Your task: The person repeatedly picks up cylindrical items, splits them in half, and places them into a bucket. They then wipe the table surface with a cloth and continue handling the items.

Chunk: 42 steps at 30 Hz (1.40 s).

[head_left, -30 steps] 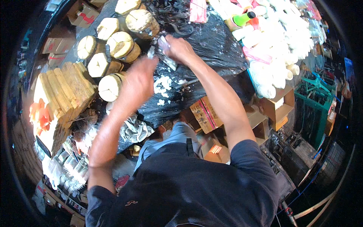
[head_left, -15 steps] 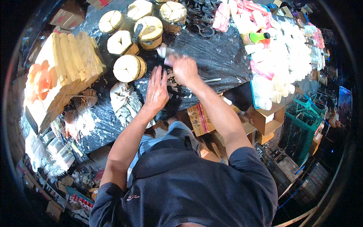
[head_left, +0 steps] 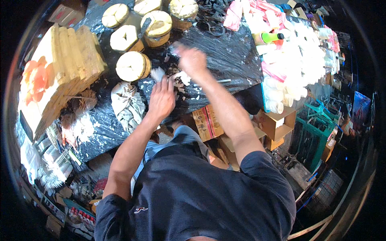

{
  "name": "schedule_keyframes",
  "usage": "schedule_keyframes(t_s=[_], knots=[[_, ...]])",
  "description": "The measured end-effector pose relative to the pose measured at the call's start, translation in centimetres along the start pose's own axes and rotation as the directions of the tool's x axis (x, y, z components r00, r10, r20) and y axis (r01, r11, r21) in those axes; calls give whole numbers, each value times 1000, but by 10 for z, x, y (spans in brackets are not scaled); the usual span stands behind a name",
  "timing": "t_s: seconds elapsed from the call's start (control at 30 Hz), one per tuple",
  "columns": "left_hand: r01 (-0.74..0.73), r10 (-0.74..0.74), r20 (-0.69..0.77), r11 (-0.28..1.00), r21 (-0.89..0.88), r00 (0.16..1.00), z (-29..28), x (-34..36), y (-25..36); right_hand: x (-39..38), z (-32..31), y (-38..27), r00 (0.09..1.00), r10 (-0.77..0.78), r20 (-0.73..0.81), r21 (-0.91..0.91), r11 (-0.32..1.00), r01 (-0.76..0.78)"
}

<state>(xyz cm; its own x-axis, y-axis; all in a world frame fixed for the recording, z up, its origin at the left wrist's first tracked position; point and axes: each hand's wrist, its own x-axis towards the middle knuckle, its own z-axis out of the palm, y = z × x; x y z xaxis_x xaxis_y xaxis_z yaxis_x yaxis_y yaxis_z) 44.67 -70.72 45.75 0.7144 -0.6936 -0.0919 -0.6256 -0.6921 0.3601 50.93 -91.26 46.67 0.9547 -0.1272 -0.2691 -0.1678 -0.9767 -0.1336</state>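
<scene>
My left hand [head_left: 162,98] is low over the black sheet, its fingers bent together on a small whitish piece [head_left: 157,73] that shows beyond the fingertips. Farther out and to the right, my right hand [head_left: 193,61] is a closed fist, smeared by motion. Something small and pale shows at its far left side, too blurred to name. Between and beneath the hands, pale scraps [head_left: 183,78] lie scattered on the black plastic sheet [head_left: 229,52]. Left of them stands a round, cream-coloured block [head_left: 130,66] with grooves across its top.
More cream blocks [head_left: 159,24] stand beyond, one with a dark strap. A stack of yellowish slabs [head_left: 74,56] is at left, near a crumpled grey cloth [head_left: 126,102]. A thin rod [head_left: 224,80] lies right. White cups [head_left: 275,96] and a green-topped bottle [head_left: 269,38] crowd the right.
My right hand has moved slightly up and left, away from my left hand. My left fingers have gone from stretched flat to bent on the whitish piece. The whole view has shifted a little.
</scene>
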Motion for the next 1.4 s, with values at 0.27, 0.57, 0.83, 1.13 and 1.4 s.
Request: schedule_keyframes(t_s=[0.27,0.57,0.83,1.13,1.4], knots=[[-93,118,169,984,-151,978,2,-39,24,-73,1,14,972,-78,-222,245,960,133],[-329,335,-99,942,67,937,67,85,109,-128,-19,241,747,580,-325,132,810,-572],[-61,78,-322,996,62,943,5,154,41,-136,32,65,809,580,-95,208,806,-554],[308,-359,106,573,-760,927,8,5,38,-107,-26,80,806,590,-55,292,781,-552],[534,-129,837,-717,-449,531,89,-121,39,-106,49,-124,978,145,-150,94,987,-132]])
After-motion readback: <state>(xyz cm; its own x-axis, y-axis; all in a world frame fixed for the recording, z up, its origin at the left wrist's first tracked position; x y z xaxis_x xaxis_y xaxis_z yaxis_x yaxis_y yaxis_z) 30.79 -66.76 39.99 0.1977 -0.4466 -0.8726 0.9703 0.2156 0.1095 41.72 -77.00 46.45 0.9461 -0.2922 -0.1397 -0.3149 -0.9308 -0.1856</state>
